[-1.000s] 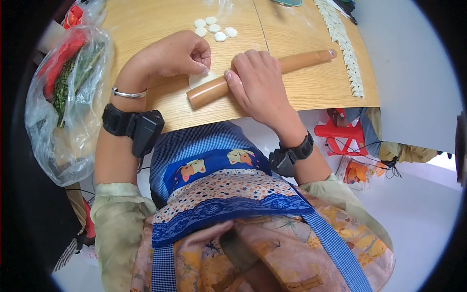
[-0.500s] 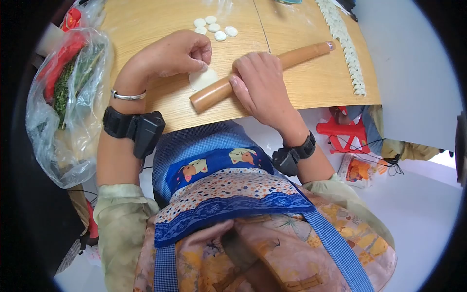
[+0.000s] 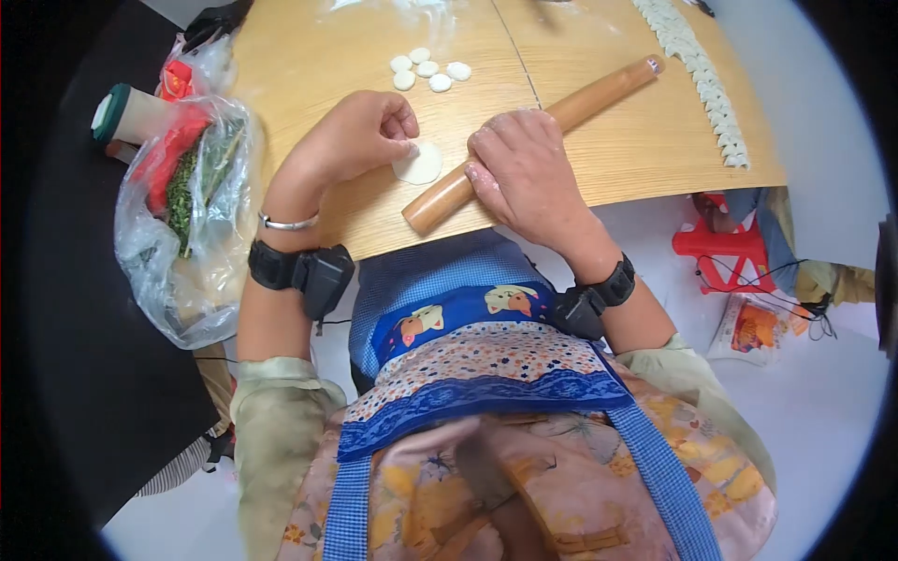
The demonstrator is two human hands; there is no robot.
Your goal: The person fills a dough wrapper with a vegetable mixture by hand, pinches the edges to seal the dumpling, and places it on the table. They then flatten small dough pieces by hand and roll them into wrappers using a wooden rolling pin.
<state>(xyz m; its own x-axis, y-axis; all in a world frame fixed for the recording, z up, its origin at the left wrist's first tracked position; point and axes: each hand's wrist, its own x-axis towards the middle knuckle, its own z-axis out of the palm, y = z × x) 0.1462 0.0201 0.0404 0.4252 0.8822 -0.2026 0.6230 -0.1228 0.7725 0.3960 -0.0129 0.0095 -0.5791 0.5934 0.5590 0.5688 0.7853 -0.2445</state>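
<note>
On the wooden table (image 3: 327, 56) lies a thin round dough wrapper (image 3: 419, 165). My left hand (image 3: 369, 136) pinches its upper left edge between thumb and curled fingers. A long wooden rolling pin (image 3: 599, 98) lies slanted from near the table's front edge towards the back right. Wrapped over its nearer part is my right hand (image 3: 526, 168), dusted with flour. The pin's near end is just right of the wrapper, and whether they touch is hard to tell. Several small dough discs (image 3: 427, 69) lie in a group farther back.
At the left is a clear plastic bag (image 3: 201, 280) with greens and something red, beside a green-rimmed container (image 3: 140, 117). A long row of folded dough pieces (image 3: 702, 79) runs along the right side. Beyond the front edge, a red stool (image 3: 725, 248) stands lower right.
The whole view has shifted, so the scene appears farther right and slightly lower. My left hand still holds the wrapper's edge, and my right hand remains on the rolling pin.
</note>
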